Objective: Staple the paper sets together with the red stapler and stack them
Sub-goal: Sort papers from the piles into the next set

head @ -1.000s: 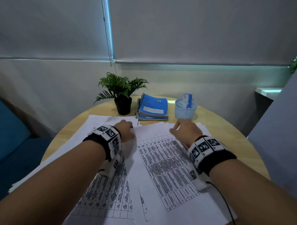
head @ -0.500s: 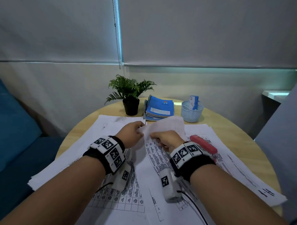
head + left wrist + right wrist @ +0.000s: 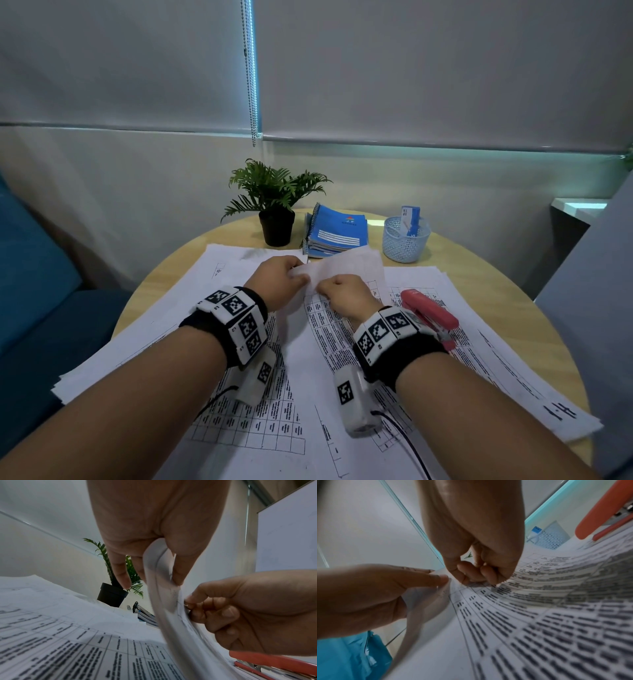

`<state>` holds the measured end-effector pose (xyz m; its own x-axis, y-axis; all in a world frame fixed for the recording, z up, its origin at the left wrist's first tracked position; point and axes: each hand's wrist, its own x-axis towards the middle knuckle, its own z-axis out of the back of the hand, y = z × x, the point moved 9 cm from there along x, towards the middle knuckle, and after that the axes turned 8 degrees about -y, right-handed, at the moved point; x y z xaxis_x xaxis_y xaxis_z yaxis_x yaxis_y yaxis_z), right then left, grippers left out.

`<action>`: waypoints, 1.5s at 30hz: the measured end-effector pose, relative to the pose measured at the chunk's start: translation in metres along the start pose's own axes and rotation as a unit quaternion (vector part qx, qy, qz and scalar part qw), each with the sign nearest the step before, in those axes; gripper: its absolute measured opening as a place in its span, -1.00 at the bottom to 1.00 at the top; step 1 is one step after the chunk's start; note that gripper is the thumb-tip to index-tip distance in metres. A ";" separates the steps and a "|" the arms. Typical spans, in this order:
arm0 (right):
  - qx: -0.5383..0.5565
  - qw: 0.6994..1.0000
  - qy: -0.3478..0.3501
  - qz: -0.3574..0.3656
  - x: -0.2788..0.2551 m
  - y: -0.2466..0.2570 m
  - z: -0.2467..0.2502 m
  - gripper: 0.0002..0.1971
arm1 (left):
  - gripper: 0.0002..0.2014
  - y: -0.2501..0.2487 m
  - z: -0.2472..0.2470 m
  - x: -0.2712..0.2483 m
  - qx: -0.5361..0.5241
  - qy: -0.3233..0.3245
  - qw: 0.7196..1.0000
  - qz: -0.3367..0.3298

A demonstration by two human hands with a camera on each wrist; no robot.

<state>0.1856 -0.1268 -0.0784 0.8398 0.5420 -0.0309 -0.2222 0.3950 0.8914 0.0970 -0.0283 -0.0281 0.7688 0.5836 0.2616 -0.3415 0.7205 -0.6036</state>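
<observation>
A printed paper set lies in the middle of the round table, with its far end lifted and curled up. My left hand pinches that raised edge between thumb and fingers, as the left wrist view shows on the paper set. My right hand pinches the same sheets just to the right, fingers curled, with the right hand pressing into the printed page. The red stapler lies untouched on the papers beside my right wrist; the stapler also shows low in the left wrist view.
More printed stacks lie to the left and right on the wooden table. At the far edge stand a potted plant, blue notebooks and a light blue mesh basket. A blue seat is left.
A second ago both hands lay on the far end of the middle set; they have since pinched it and lifted that end. The stapler has come into view.
</observation>
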 end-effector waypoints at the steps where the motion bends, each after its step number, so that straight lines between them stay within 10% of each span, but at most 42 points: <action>1: 0.001 1.000 -0.005 0.014 0.000 0.001 0.000 -0.79 | -0.85 0.001 0.000 0.001 0.001 -0.004 1.000 0.003; 27: -0.089 0.985 -0.070 0.131 0.003 0.037 0.010 -0.92 | -0.85 0.003 0.004 0.010 -0.013 -0.010 1.000 -0.003; 36: -0.028 0.991 -0.081 0.106 0.003 0.037 0.036 -0.88 | -0.55 0.029 -0.017 0.012 0.112 0.074 0.990 0.049; 45: -0.081 0.989 -0.069 0.105 -0.007 0.020 0.100 -0.84 | -0.56 0.026 -0.062 -0.006 0.333 0.230 0.914 -0.032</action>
<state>0.2246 -0.1966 -0.0151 0.8239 0.5222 0.2202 -0.4662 0.4036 0.7873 0.1169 -0.0359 -0.0921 0.8921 0.4238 -0.1565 -0.4241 0.9050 0.0335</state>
